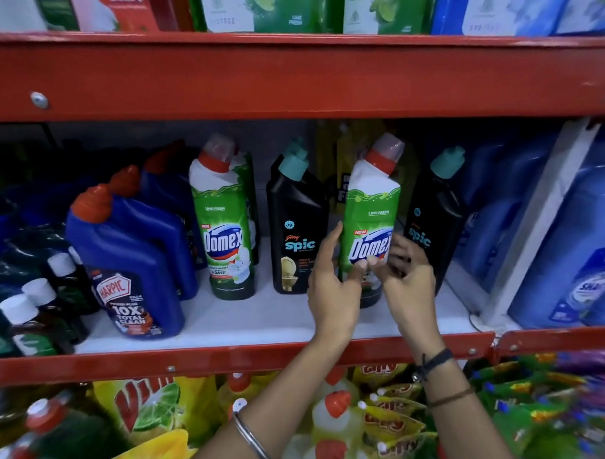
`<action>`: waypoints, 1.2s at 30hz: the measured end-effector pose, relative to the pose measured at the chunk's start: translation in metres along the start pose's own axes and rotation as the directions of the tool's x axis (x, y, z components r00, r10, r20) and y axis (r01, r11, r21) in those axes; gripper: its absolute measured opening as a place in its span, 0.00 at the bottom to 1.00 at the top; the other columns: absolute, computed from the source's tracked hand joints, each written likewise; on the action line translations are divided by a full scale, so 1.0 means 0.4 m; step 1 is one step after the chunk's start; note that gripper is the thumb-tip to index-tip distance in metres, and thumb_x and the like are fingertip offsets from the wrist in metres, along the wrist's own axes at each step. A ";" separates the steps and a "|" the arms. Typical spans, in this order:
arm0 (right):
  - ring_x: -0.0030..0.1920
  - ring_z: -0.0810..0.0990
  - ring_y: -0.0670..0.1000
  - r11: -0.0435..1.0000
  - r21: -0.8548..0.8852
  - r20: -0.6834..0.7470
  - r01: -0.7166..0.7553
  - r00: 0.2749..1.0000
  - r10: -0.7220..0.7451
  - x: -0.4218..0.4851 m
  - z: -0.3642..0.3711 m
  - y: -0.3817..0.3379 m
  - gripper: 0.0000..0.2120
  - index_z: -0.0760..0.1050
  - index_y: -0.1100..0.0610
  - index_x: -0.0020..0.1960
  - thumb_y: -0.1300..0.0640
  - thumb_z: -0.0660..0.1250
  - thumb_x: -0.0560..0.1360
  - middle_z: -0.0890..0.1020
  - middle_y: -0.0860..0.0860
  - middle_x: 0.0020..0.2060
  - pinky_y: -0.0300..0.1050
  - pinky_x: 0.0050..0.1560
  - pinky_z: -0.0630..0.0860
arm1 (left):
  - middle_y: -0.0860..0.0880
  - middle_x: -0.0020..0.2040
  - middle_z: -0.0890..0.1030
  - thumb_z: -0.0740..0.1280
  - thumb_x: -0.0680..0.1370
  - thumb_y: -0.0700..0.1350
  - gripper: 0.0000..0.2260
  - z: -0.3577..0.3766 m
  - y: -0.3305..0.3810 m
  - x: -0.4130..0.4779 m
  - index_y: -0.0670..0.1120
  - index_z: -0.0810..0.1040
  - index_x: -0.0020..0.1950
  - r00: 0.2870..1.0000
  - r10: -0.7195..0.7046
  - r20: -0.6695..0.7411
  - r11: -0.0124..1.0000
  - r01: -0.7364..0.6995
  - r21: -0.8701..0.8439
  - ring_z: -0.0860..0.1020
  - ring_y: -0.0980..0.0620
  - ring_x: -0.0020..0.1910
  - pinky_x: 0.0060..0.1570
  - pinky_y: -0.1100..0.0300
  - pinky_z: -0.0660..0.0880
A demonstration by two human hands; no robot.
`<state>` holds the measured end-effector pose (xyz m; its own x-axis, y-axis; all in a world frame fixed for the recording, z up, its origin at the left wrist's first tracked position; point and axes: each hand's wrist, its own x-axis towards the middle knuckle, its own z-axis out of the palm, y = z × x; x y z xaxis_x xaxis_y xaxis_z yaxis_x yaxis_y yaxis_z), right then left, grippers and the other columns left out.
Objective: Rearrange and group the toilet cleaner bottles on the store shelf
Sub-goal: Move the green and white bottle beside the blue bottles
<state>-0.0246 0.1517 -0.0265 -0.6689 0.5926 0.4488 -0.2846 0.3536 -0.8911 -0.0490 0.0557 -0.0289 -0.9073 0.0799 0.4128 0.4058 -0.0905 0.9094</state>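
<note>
Head view, hands gripping Domex bottle

Both forearms rise from lower frame toward centre right, left hand and right hand cupped close together, thumbs nearly touching, fingers curled.

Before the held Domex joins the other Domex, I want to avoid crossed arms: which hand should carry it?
Probably left. The left hand grips the held Domex on the side facing the other Domex; the right hand would cross.
</note>
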 end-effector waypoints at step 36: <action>0.48 0.84 0.46 0.990 0.139 0.139 0.024 0.989 -0.043 -0.223 0.360 -0.124 0.17 0.77 0.58 0.61 0.62 0.71 0.72 0.84 0.52 0.52 0.34 0.43 0.80 | 0.50 0.68 0.76 0.61 0.76 0.30 0.34 -0.460 -0.016 -0.004 0.63 0.61 0.72 0.983 0.129 -0.133 0.982 -0.108 0.152 0.77 0.55 0.63 0.60 0.55 0.77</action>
<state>-0.0497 -0.0229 -0.0321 -0.7447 0.4705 0.4733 -0.3931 0.2638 -0.8809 -0.0705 -0.1266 -0.0444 -0.8539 -0.0651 0.5163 0.5137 0.0532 0.8563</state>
